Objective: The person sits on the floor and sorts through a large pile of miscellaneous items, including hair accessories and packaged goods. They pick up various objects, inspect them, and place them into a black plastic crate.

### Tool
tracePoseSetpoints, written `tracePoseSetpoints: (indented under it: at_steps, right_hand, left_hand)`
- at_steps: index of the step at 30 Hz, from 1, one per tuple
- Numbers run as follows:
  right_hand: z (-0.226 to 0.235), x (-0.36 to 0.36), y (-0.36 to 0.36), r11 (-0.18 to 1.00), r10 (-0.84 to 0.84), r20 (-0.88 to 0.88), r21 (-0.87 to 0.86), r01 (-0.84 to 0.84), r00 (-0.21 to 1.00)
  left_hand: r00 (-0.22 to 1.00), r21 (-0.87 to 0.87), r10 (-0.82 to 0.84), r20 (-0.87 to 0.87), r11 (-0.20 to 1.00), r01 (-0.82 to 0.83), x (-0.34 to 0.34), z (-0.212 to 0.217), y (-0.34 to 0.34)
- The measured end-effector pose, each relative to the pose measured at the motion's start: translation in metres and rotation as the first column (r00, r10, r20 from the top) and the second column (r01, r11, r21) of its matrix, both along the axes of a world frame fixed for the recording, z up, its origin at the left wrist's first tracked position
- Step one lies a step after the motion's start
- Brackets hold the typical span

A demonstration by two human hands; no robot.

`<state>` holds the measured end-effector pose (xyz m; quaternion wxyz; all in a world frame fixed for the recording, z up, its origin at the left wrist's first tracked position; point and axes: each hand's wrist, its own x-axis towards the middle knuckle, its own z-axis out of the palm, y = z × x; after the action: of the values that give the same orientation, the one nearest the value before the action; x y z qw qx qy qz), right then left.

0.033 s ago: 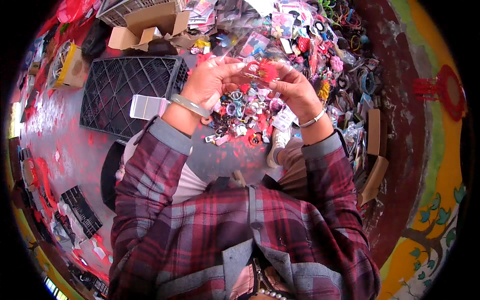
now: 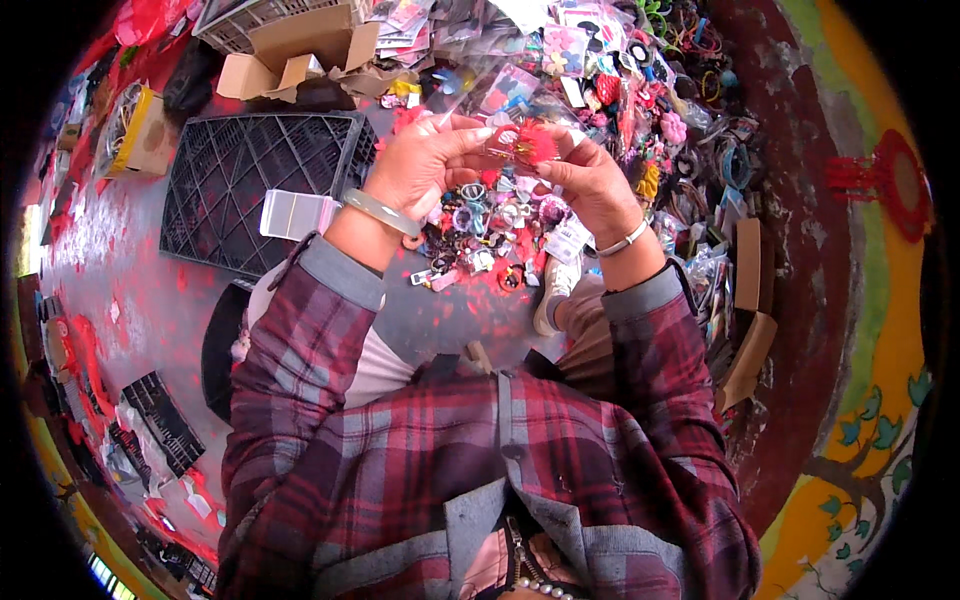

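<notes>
Out in front of me, above a heap of small things, both hands hold a red tasselled ornament [image 2: 534,145] with some gold-coloured strands. My left hand [image 2: 425,160], with a pale bangle at its wrist, pinches the ornament's left end between thumb and fingers. On the other side, my right hand [image 2: 592,178] grips the fluffy red end with thumb and fingers; a ring and a silver bracelet show on it. Below the hands lies a pile of hair ties and small trinkets [image 2: 500,215]. A white tag [image 2: 568,240] rests at the pile's right side.
To the left lies a black lattice crate [image 2: 255,165] with a banded stack of white cards [image 2: 297,214] at its edge. An open cardboard box [image 2: 300,50] stands beyond it. Bagged accessories [image 2: 690,130] spread along the wall at right. Red scraps litter the floor [image 2: 120,260].
</notes>
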<state>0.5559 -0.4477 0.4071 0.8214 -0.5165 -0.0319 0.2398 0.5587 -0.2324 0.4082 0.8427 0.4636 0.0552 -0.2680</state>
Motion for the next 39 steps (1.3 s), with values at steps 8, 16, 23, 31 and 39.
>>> tracePoseSetpoints:
  at_steps: [8, 16, 23, 31, 39]
  right_hand:
    - [-0.006, -0.003, 0.008, 0.987, -0.152, -0.068, 0.033, 0.155, 0.986]
    - [-0.015, -0.004, 0.021, 0.952, -0.297, 0.018, -0.073, 0.298, 0.955]
    - [-0.007, -0.009, 0.025, 0.97, -0.189, 0.016, -0.153, 0.189, 0.982]
    - [-0.013, -0.01, 0.029, 0.914, -0.049, 0.271, -0.375, 0.152, 0.961]
    - [-0.008, -0.016, 0.027, 0.936, 0.137, 0.099, -0.338, -0.096, 0.986]
  left_hand:
    - [0.999, -0.066, 0.013, 0.043, 0.998, -0.01, -0.003, -0.006, -0.01]
    - [0.998, -0.171, 0.068, 0.004, 0.983, -0.066, -0.003, -0.014, -0.025]
    - [0.989, -0.196, 0.147, 0.015, 0.97, -0.141, -0.003, -0.015, -0.025]
    - [0.993, -0.199, 0.112, -0.023, 0.973, -0.114, -0.011, -0.013, -0.031]
    - [0.988, -0.198, 0.153, 0.032, 0.97, -0.143, -0.004, -0.022, -0.023]
